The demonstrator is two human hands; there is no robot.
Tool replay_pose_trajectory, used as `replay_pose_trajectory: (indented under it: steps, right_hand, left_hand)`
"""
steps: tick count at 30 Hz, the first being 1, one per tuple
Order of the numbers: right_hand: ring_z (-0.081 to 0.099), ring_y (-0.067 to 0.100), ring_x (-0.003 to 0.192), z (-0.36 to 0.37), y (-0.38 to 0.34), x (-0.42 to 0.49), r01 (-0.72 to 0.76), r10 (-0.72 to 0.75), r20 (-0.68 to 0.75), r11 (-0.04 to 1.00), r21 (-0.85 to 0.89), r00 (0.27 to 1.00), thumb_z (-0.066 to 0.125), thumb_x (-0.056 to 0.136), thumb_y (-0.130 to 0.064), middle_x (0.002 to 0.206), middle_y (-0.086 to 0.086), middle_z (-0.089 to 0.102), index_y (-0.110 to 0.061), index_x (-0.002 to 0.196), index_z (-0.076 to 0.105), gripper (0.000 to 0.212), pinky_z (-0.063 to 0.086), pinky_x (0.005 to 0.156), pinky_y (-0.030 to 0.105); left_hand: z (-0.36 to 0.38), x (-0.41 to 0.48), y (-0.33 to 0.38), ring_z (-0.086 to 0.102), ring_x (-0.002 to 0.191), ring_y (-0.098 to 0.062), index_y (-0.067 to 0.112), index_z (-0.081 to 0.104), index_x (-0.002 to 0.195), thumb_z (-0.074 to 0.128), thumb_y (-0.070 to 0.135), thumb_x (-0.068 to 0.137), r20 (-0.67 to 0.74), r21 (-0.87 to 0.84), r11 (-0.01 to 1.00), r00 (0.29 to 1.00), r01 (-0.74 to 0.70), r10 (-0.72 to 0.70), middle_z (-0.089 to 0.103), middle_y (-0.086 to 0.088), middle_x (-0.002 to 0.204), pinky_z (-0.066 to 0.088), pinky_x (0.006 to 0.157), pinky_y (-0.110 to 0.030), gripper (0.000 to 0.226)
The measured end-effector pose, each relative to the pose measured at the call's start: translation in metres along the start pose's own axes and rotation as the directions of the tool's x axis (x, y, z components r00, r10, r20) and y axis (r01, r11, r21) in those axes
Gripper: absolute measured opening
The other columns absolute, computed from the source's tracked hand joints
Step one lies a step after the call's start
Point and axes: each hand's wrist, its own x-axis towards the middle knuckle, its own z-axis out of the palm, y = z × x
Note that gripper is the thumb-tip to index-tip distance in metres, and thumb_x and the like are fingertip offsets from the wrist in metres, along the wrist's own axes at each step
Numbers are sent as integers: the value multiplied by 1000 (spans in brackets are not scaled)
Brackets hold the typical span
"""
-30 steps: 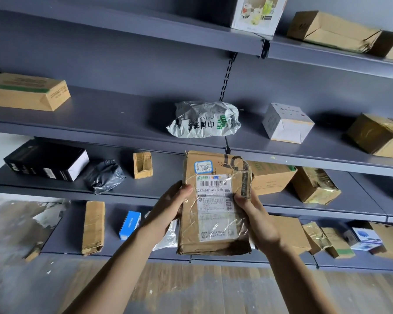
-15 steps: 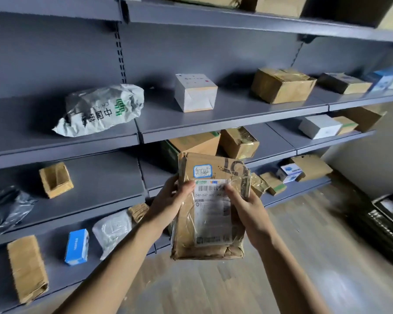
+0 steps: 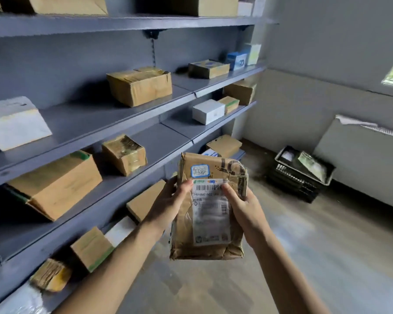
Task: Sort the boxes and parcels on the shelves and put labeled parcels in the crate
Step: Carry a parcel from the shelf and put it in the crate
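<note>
Both hands hold one brown paper parcel [image 3: 208,207] upright in mid-air, near centre of the head view, in front of the shelves [image 3: 114,114] and above the wooden floor [image 3: 304,257]. Left hand [image 3: 168,202] grasps the parcel's left edge, thumb across the front at the top of the label. Right hand [image 3: 245,209] grasps the right edge, thumb lying on the upper right of the label, remaining fingers behind the parcel and hidden.

Parcel: crumpled, taped over with clear film. A white shipping label [image 3: 210,211] with barcodes covers most of its front. Above it sits a small blue-bordered sticker [image 3: 199,171] with handwriting; the text is not legible.

Crate [image 3: 301,174]: black, slotted sides, on the floor at far right against the wall [image 3: 327,53], well apart from the parcel. It holds at least one greenish wrapped item, tilted against the crate's right rim, and something pale on its left; detail is too blurred to tell more.

Shelves: grey metal, several tiers, running from near left to far right. On them are mostly brown cardboard boxes, including a taped box [image 3: 140,86] on the upper-middle tier and a taped smaller box [image 3: 124,154] one tier down. A white box [image 3: 208,111] stands farther right on that lower tier, just beside a small brown one. A large white box [image 3: 14,123] is at the left edge, blurred.
</note>
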Motion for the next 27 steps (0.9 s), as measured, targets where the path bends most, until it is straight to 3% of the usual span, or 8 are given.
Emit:
replay_pose_trajectory:
  steps: [4, 8, 12, 15, 18, 23, 27]
  right_hand:
    - [71, 12, 97, -63, 14, 17, -58, 58, -127, 998, 7, 990, 62, 67, -71, 101, -8, 75, -28, 102, 70, 56, 54, 94, 46]
    - [71, 12, 96, -119, 27, 41, -91, 87, -224, 996, -8, 971, 61, 72, -69, 100, -8, 76, -31, 102, 71, 49, 55, 93, 48]
    - [71, 4, 92, -183, 36, 78, -100, 86, -327, 995, -28, 941, 64, 93, -43, 92, -17, 76, -40, 90, 73, 10, 55, 90, 37]
    - [70, 1, 87, -230, 42, 117, -129, 112, -370, 991, -22, 922, 62, 96, -33, 89, -18, 76, -31, 90, 72, 12, 56, 84, 29]
    - [70, 7, 93, -276, 50, 163, -179, 152, -466, 984, -14, 872, 64, 93, -40, 95, -10, 76, -26, 99, 72, 17, 56, 90, 37]
    - [70, 6, 94, -349, 50, 239, -237, 204, -553, 971, 13, 808, 62, 95, -37, 95, -9, 75, -27, 94, 70, 13, 56, 91, 36]
    - [71, 8, 94, -400, 62, 285, -263, 238, -592, 964, 46, 770, 63, 94, -39, 94, -7, 77, -26, 97, 72, 16, 56, 91, 38]
  left_hand:
    - [66, 38, 7, 69, 92, 2, 31, 59, 122, 52, 55, 94, 117, 12, 1000, 993, -13, 12, 73, 18, 103, 51, 75, -20, 38]
    - [129, 85, 7, 68, 103, -5, 31, 63, 121, 55, 65, 81, 214, -10, 1000, 977, 19, -17, 73, 12, 111, 51, 94, -34, 53]
    - [200, 145, 3, 68, 101, -5, 27, 65, 119, 56, 54, 92, 307, -49, 998, 951, 45, -28, 74, 11, 107, 52, 89, -29, 39]
    - [252, 198, 1, 67, 109, -16, 30, 62, 123, 57, 65, 80, 419, -71, 993, 906, 90, -52, 72, 4, 114, 51, 96, -43, 55]
    - [306, 257, 6, 67, 109, -16, 26, 62, 125, 56, 58, 82, 503, -109, 987, 863, 119, -49, 72, 2, 115, 52, 92, -38, 54]
    - [390, 358, 21, 69, 107, -28, 14, 57, 129, 68, 63, 77, 619, -104, 969, 777, 224, -113, 71, -9, 117, 52, 95, -51, 72]
    - [445, 410, 23, 70, 103, -30, 11, 55, 130, 70, 60, 76, 645, -99, 955, 749, 280, -152, 72, -11, 114, 54, 92, -52, 74]
